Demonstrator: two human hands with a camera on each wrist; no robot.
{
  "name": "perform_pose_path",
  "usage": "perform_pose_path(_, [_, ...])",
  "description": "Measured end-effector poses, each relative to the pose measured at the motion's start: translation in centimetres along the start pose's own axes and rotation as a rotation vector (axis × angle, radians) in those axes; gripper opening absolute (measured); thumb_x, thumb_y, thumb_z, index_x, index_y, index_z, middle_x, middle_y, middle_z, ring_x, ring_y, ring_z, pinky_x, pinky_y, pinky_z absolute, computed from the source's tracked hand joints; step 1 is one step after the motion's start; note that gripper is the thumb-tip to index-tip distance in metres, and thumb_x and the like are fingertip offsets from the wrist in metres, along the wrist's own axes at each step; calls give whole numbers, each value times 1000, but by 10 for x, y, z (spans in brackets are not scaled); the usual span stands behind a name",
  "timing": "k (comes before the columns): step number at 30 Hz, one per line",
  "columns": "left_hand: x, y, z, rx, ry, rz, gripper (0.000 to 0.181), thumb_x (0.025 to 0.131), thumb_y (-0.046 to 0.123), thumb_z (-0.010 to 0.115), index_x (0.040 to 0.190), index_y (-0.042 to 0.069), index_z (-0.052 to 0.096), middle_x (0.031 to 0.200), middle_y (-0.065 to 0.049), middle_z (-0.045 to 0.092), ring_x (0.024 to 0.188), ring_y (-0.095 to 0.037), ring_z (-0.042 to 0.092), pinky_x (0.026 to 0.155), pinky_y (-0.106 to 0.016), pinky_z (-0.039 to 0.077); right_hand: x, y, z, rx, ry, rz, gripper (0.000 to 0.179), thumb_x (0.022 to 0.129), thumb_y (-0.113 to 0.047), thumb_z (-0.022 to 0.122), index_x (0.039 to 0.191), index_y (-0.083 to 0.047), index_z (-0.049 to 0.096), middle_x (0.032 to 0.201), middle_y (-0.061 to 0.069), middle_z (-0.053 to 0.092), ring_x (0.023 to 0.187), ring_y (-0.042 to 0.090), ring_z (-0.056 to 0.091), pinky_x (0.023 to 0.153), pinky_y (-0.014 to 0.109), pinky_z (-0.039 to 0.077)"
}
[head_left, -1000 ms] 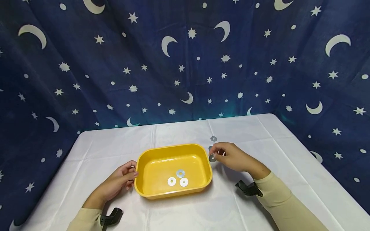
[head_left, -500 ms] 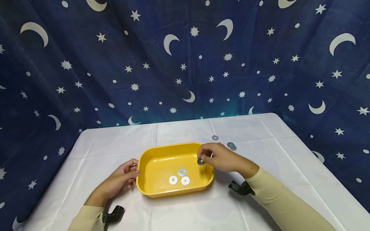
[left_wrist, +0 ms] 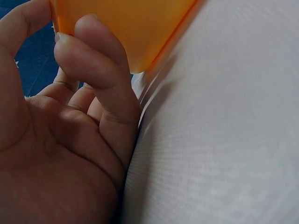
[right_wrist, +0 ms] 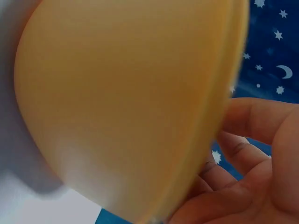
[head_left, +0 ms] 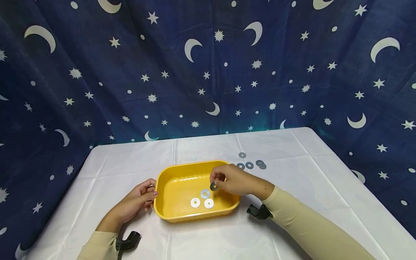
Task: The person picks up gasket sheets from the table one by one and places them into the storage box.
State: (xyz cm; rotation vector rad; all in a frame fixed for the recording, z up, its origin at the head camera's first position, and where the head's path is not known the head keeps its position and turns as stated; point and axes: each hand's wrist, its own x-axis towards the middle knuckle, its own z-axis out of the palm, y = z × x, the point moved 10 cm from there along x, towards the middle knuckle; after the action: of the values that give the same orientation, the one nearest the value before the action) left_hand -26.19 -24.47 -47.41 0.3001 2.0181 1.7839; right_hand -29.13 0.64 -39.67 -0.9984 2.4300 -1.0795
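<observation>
A yellow rectangular tray [head_left: 175, 191] stands on the white-covered table in the head view. My left hand [head_left: 134, 203] holds its left end, thumb at the rim and curled fingers against the outer wall. Over the tray's right half, my right hand [head_left: 234, 180] pinches a grey flat washer [head_left: 213, 186] between thumb and fingers. Three washers [head_left: 205, 194] lie on the tray floor near the front. In the right wrist view the tray wall [right_wrist: 117, 102] hides my right fingertips and the washer.
Several more grey washers [head_left: 249, 165] lie on the table behind the tray's right end, two of them overlapping. A dark blue curtain [head_left: 208, 72] with moons and stars hangs behind the table. Black straps with cameras [head_left: 259, 212] sit at both wrists.
My right hand has carried the pinched washer leftward from beside the tray's right rim to over the inside. Washers behind that hand have come into view. My left hand stays at the tray.
</observation>
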Motion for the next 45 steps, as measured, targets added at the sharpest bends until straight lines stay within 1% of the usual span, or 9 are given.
perform_pose_path(6, [0, 1, 0, -8, -2, 2, 26, 102, 15, 54, 121, 0, 42, 88, 3, 57, 66, -7, 53, 56, -18, 46, 8, -3, 7, -19, -17, -30, 14, 91, 1, 58, 90, -11, 66, 77, -5, 59, 75, 9, 51, 69, 21, 46])
perform_pose_path(11, [-1, 0, -1, -13, 5, -4, 26, 102, 14, 54, 120, 0, 42, 88, 3, 57, 65, -7, 53, 56, -18, 46, 16, -2, 14, -38, -19, -28, 14, 92, 0, 60, 90, -11, 68, 76, -7, 60, 73, 8, 51, 68, 20, 44])
perform_pose_path(16, [0, 1, 0, -14, -4, -1, 27, 102, 15, 54, 121, -1, 42, 89, 3, 58, 66, -7, 53, 56, -18, 46, 21, 0, 20, -48, 7, 5, 12, 92, -1, 63, 91, -12, 69, 73, -6, 58, 68, 8, 49, 62, 19, 41])
perform_pose_path(21, [1, 1, 0, -14, -5, 5, 27, 102, 15, 54, 120, -2, 42, 88, 3, 58, 65, -7, 53, 55, -18, 45, 23, 1, 27, -45, 30, 40, 11, 92, -3, 66, 91, -13, 70, 73, -6, 58, 68, 11, 52, 60, 20, 44])
perform_pose_path(24, [1, 1, 0, -14, -5, 4, 27, 102, 15, 54, 119, -2, 42, 88, 3, 58, 65, -7, 53, 55, -18, 45, 24, 1, 31, -28, 39, 52, 11, 91, -3, 67, 90, -13, 71, 73, -5, 59, 68, 11, 54, 61, 21, 45])
perform_pose_path(31, [0, 1, 0, -17, -4, 0, 26, 102, 14, 54, 120, -1, 42, 88, 3, 58, 66, -7, 53, 56, -18, 45, 28, 4, 40, 30, 47, 81, 5, 90, -8, 71, 88, -12, 71, 72, 1, 64, 62, 10, 57, 60, 20, 47])
perform_pose_path(37, [-1, 1, 0, -18, -1, -6, 26, 102, 14, 54, 120, -1, 42, 88, 4, 57, 67, -7, 54, 56, -17, 45, 31, 5, 44, 10, 80, 85, 10, 89, -4, 69, 89, -14, 71, 74, -6, 62, 67, 10, 55, 64, 21, 46])
perform_pose_path(41, [-1, 1, 0, -14, 0, -3, 26, 102, 14, 55, 120, -1, 42, 86, 4, 57, 66, -7, 53, 56, -18, 45, 32, 7, 44, 12, 106, 101, 13, 89, -1, 68, 89, -13, 70, 78, -4, 64, 69, 11, 56, 66, 22, 49])
perform_pose_path(45, [0, 1, 0, -6, 5, -5, 27, 101, 15, 55, 119, -1, 42, 86, 4, 56, 66, -7, 53, 56, -18, 45, 35, 11, 44, 27, 122, 133, 11, 88, -2, 69, 88, -13, 70, 78, -4, 64, 69, 11, 57, 65, 22, 49])
